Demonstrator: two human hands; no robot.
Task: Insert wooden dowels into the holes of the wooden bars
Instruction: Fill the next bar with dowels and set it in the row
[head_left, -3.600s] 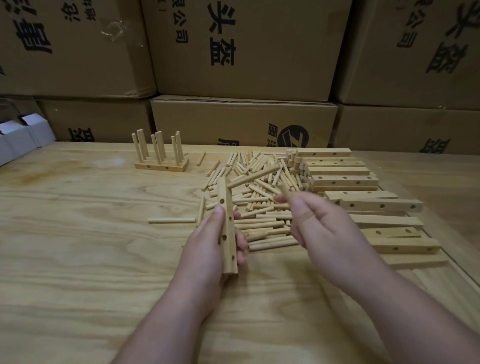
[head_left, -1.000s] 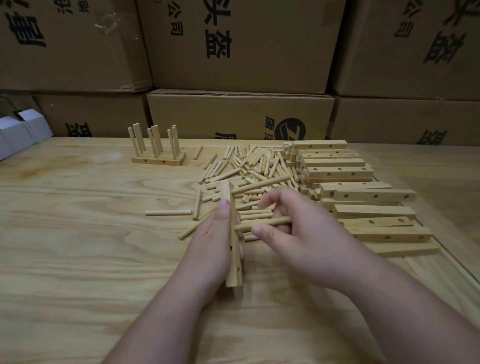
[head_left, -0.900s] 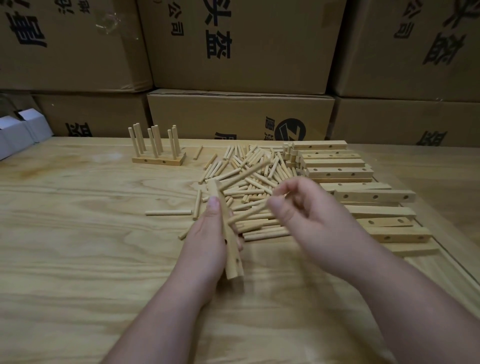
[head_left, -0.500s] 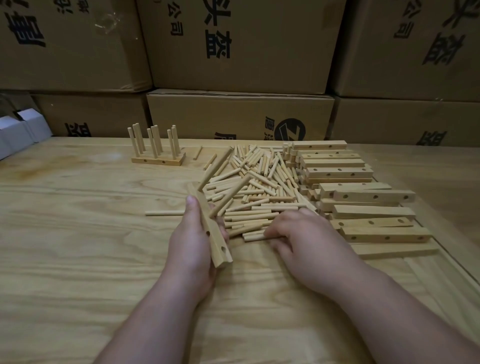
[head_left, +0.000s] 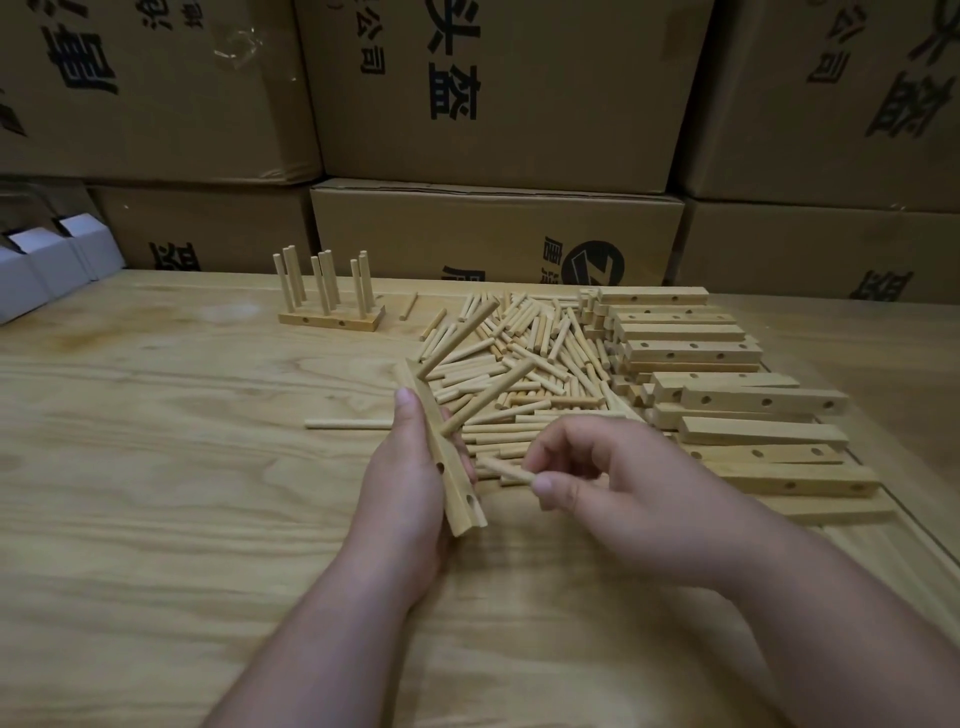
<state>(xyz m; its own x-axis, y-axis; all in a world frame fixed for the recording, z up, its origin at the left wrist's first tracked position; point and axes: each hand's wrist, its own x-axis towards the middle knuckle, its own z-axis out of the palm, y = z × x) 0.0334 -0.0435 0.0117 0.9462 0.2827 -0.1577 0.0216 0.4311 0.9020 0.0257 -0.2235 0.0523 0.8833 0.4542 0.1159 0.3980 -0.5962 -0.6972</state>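
Note:
My left hand (head_left: 410, 493) grips a wooden bar (head_left: 451, 483) held lengthwise above the table, its holes facing right. Two dowels (head_left: 488, 397) stick out of the bar's upper holes, slanting up to the right. Two lower holes stand empty. My right hand (head_left: 613, 483) pinches a loose dowel (head_left: 506, 470) between thumb and fingers, just right of the bar's lower part, apart from it. A heap of loose dowels (head_left: 524, 358) lies behind both hands.
Stacked drilled bars (head_left: 727, 395) lie at the right. Two bars side by side, filled with upright dowels (head_left: 330, 312), stand at the back left. A single dowel (head_left: 345, 424) lies left of my left hand. Cardboard boxes (head_left: 493, 228) wall off the table's far edge; white boxes (head_left: 47, 265) sit far left.
A second dowel went into the bar. My right hand then dropped to the heap, picked up another dowel and lifted it toward the bar. My left hand tilted the bar leftward.

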